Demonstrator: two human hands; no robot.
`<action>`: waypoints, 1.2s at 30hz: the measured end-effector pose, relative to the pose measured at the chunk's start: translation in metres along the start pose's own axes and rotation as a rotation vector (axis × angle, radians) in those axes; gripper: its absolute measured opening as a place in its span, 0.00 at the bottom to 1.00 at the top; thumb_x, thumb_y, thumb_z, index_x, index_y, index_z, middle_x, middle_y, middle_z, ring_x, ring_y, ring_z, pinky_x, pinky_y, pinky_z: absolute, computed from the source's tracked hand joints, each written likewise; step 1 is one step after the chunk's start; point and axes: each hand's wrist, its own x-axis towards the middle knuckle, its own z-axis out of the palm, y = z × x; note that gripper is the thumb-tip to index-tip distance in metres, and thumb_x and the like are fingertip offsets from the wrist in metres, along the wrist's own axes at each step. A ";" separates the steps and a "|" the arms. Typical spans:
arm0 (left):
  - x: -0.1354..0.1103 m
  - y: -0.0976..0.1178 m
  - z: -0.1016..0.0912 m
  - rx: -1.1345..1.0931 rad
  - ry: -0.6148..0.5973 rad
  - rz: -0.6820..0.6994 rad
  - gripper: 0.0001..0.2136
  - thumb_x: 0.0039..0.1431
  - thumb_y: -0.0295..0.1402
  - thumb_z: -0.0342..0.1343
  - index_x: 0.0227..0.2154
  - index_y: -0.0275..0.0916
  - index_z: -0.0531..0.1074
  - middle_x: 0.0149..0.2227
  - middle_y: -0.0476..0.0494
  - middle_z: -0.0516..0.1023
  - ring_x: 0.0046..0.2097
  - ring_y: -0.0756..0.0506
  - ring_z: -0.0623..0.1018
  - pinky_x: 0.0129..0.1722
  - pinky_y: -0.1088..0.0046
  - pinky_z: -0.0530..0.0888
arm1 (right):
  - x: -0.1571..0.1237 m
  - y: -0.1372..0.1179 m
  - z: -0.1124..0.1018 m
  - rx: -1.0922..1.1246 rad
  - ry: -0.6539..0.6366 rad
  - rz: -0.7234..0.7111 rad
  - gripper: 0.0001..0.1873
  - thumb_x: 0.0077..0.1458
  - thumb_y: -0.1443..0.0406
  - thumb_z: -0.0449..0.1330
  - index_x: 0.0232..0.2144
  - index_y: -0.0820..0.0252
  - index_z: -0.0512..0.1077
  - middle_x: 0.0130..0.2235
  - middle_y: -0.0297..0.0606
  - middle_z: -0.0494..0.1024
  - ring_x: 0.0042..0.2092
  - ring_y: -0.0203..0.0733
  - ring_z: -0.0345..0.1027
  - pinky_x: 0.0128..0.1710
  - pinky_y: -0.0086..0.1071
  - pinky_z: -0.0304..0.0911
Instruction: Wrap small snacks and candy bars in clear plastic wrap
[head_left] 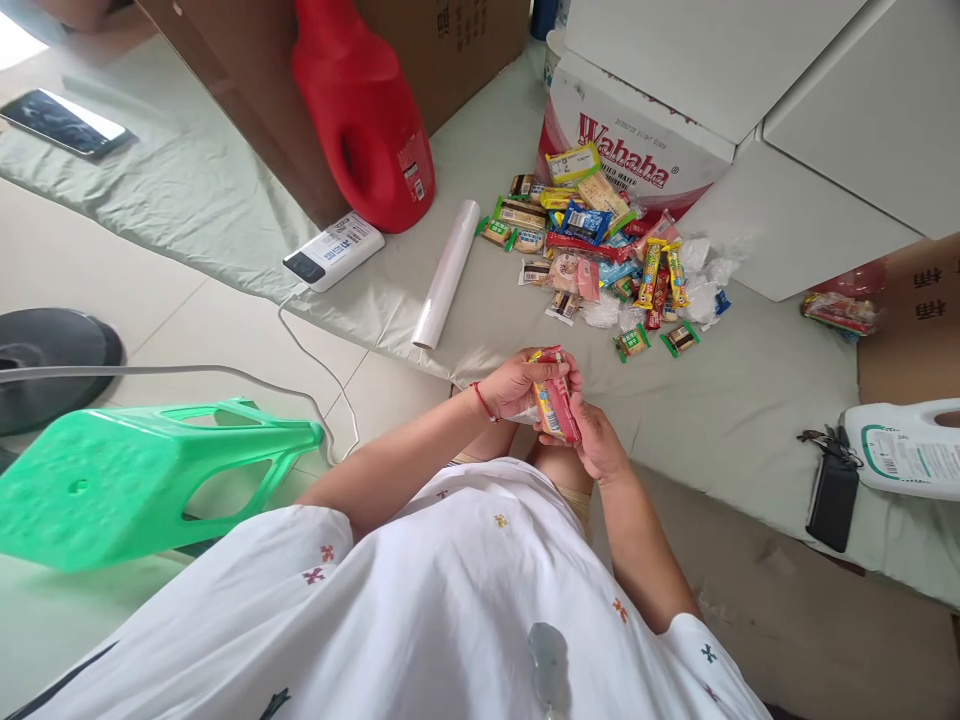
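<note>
Both of my hands are closed around a small bundle of wrapped snacks with red, pink and yellow wrappers, held above my lap. My left hand, with a red string bracelet at the wrist, grips its left side, thumb across the front. On the right side, my right hand wraps round the lower edge. Some clear film shows under the bundle. Ahead on the green sheet lies a pile of wrapped snacks, with crumpled clear plastic at its right. A roll of clear film rests left of the pile.
Behind the pile stands a Wahaha carton. At left are a red jug, a white power bank with a cable, a phone and a green stool. At right are another snack bundle, a black pouch and a white bottle.
</note>
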 end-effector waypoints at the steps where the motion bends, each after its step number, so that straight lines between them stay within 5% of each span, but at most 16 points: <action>1: 0.002 0.000 0.000 -0.015 0.042 0.008 0.16 0.50 0.35 0.73 0.38 0.33 0.76 0.38 0.38 0.83 0.37 0.45 0.83 0.37 0.70 0.80 | -0.002 0.001 -0.002 -0.005 0.011 -0.036 0.34 0.52 0.38 0.66 0.48 0.55 0.75 0.42 0.40 0.83 0.38 0.46 0.80 0.39 0.42 0.80; 4: 0.003 0.002 0.003 -0.008 0.046 -0.024 0.20 0.50 0.36 0.74 0.43 0.34 0.76 0.40 0.36 0.84 0.40 0.43 0.83 0.39 0.68 0.80 | -0.005 0.008 -0.003 -0.027 0.045 -0.138 0.28 0.52 0.47 0.72 0.49 0.52 0.73 0.46 0.36 0.82 0.38 0.43 0.80 0.42 0.41 0.80; 9: -0.004 0.007 0.009 -0.131 -0.215 0.049 0.40 0.44 0.48 0.74 0.61 0.44 0.68 0.56 0.32 0.79 0.55 0.33 0.80 0.52 0.55 0.78 | -0.005 0.015 0.004 0.153 0.001 -0.133 0.23 0.52 0.48 0.71 0.42 0.55 0.74 0.34 0.34 0.81 0.30 0.41 0.77 0.34 0.40 0.79; 12: -0.004 0.006 0.013 -0.117 -0.102 0.144 0.33 0.48 0.42 0.71 0.57 0.42 0.70 0.50 0.36 0.80 0.47 0.40 0.82 0.48 0.61 0.77 | 0.000 0.014 0.008 0.211 -0.034 -0.057 0.24 0.49 0.48 0.73 0.40 0.56 0.75 0.31 0.33 0.80 0.27 0.40 0.75 0.30 0.37 0.78; 15: 0.000 0.004 0.016 -0.114 0.065 0.148 0.22 0.47 0.28 0.65 0.47 0.41 0.73 0.32 0.49 0.74 0.31 0.51 0.74 0.37 0.71 0.75 | 0.004 0.015 0.010 0.198 -0.023 -0.010 0.26 0.47 0.48 0.75 0.40 0.57 0.75 0.31 0.33 0.80 0.27 0.39 0.76 0.29 0.34 0.77; 19: 0.007 0.003 0.015 -0.222 0.139 0.193 0.19 0.42 0.23 0.60 0.40 0.40 0.70 0.24 0.56 0.63 0.24 0.54 0.65 0.29 0.76 0.69 | 0.006 0.020 0.012 0.052 0.054 -0.107 0.28 0.53 0.43 0.69 0.46 0.55 0.73 0.43 0.39 0.82 0.38 0.43 0.79 0.36 0.37 0.78; 22: 0.010 -0.003 0.012 -0.251 0.183 0.226 0.19 0.42 0.22 0.61 0.40 0.40 0.69 0.24 0.57 0.64 0.24 0.54 0.66 0.28 0.77 0.68 | 0.008 0.027 0.012 -0.206 0.147 -0.317 0.36 0.53 0.45 0.69 0.57 0.54 0.68 0.56 0.45 0.78 0.53 0.49 0.75 0.49 0.41 0.75; 25: 0.011 -0.007 0.010 -0.234 0.153 0.184 0.23 0.45 0.25 0.66 0.46 0.41 0.69 0.29 0.54 0.72 0.30 0.50 0.75 0.31 0.75 0.70 | 0.011 0.033 0.009 -0.393 0.245 -0.371 0.30 0.54 0.48 0.70 0.52 0.56 0.71 0.47 0.43 0.80 0.47 0.47 0.74 0.47 0.39 0.72; 28: 0.011 -0.007 0.003 -0.281 0.078 0.144 0.27 0.52 0.37 0.68 0.54 0.42 0.68 0.42 0.44 0.79 0.43 0.44 0.81 0.40 0.69 0.74 | 0.012 0.030 0.004 -0.224 0.243 -0.287 0.21 0.57 0.48 0.67 0.42 0.56 0.72 0.35 0.34 0.75 0.34 0.37 0.67 0.33 0.31 0.67; 32: 0.010 -0.005 -0.009 -0.314 0.156 0.110 0.33 0.56 0.54 0.63 0.60 0.45 0.63 0.51 0.39 0.80 0.49 0.41 0.81 0.47 0.64 0.74 | 0.007 0.018 0.002 0.143 0.169 -0.157 0.23 0.54 0.47 0.69 0.43 0.55 0.73 0.36 0.32 0.74 0.31 0.33 0.62 0.25 0.27 0.58; 36: 0.014 -0.011 0.002 -0.178 0.221 0.082 0.40 0.49 0.50 0.72 0.61 0.46 0.61 0.46 0.43 0.80 0.43 0.44 0.81 0.43 0.66 0.75 | 0.011 0.020 0.005 0.057 0.190 -0.117 0.25 0.53 0.45 0.68 0.41 0.56 0.71 0.33 0.32 0.73 0.28 0.33 0.61 0.23 0.27 0.56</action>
